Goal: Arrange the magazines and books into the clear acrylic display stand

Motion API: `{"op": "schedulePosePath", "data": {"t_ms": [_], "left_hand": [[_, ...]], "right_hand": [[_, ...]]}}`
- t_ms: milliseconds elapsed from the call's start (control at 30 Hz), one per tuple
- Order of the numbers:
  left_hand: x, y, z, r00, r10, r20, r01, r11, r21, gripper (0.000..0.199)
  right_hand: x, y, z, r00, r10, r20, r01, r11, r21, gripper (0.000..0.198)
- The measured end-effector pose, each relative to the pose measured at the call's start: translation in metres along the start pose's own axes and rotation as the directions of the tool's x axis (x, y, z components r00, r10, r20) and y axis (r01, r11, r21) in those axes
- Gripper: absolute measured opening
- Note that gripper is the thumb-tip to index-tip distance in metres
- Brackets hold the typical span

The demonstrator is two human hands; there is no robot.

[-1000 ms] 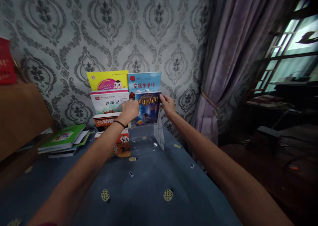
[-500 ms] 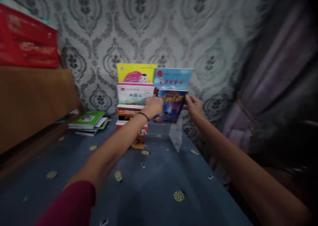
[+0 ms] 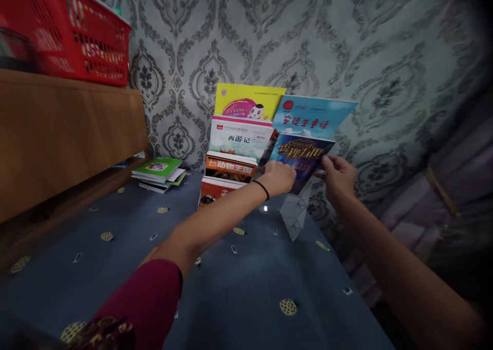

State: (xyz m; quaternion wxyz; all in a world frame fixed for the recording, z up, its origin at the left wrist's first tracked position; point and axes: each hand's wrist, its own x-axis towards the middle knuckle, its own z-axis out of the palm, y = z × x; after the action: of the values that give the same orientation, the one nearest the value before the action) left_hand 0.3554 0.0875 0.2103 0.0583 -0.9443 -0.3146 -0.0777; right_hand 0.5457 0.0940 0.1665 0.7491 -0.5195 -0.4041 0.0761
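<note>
A dark blue book [image 3: 302,152] with gold lettering stands upright on the right side of a clear tiered stand [image 3: 295,219]. My right hand [image 3: 339,179] pinches its right edge between thumb and fingers. Curled around the lower left edge of the same book is my left hand [image 3: 280,177], closed, its fingertips hidden. Behind it rises a light blue book [image 3: 311,115]. To the left, a yellow book [image 3: 250,101], a white book [image 3: 241,138], an orange-brown book [image 3: 230,169] and a red book [image 3: 215,190] stand in steps, the red one partly covered by my left forearm.
Several books lie in a pile, a green book [image 3: 157,169] on top, left of the stand. A red basket [image 3: 90,37] sits on a wooden cabinet [image 3: 73,134] at the left. The blue tablecloth [image 3: 246,298] spreads in front; patterned wallpaper [image 3: 239,42] backs it.
The view has shifted, so the stand and books appear larger and farther right. Both hands stay at the dark blue book, which now looks more tilted.
</note>
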Motion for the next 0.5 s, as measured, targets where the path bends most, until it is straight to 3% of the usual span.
{"op": "schedulePosePath", "data": {"t_ms": [200,500], "left_hand": [[-0.013,-0.002,0.009,0.999,0.004,-0.041,-0.003,1.000,0.026,0.032],[-0.017,-0.003,0.028,0.981,0.017,-0.193,0.011,0.990,0.141,0.032]], "right_hand": [[-0.004,0.004,-0.003,1.000,-0.024,0.005,0.024,0.999,-0.021,0.025],[-0.009,0.024,-0.009,0.995,-0.097,0.008,0.097,0.991,-0.089,0.040]]}}
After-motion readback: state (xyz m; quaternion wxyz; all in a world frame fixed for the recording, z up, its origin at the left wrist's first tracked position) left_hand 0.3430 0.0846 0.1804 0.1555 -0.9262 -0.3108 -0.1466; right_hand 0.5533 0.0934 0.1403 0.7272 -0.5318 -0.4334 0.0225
